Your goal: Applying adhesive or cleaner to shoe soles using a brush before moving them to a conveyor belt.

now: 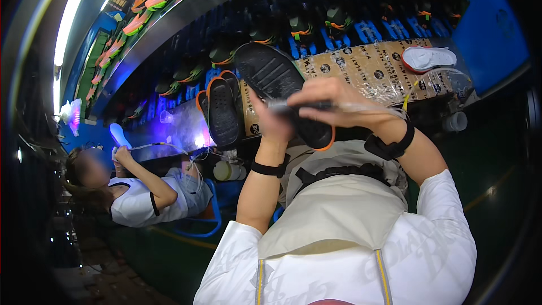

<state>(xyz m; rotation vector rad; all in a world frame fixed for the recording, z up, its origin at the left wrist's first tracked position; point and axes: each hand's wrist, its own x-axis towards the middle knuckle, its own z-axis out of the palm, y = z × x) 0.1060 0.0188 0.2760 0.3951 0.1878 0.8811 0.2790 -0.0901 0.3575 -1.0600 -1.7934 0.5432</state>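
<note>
My left hand [273, 123] grips a large black shoe sole [268, 70] with an orange edge and holds it tilted above the workbench's near edge. In my right hand [336, 99] is a slim dark-handled brush [309, 105], its pale end blurred against the sole near my left thumb. A clear tube [375, 108] trails along my right wrist. Part of the sole's middle is hidden behind my hands. Left of it, a pair of black soles with orange rims [223, 110] rests on the bench.
Printed brown cardboard [361, 68] covers the bench, with a white shoe with a red sole [427, 59] at its right end. Behind are rows of dark shoes [300, 25] on blue supports. A co-worker [152, 189] sits at left. A cup [455, 122] hangs below the bench.
</note>
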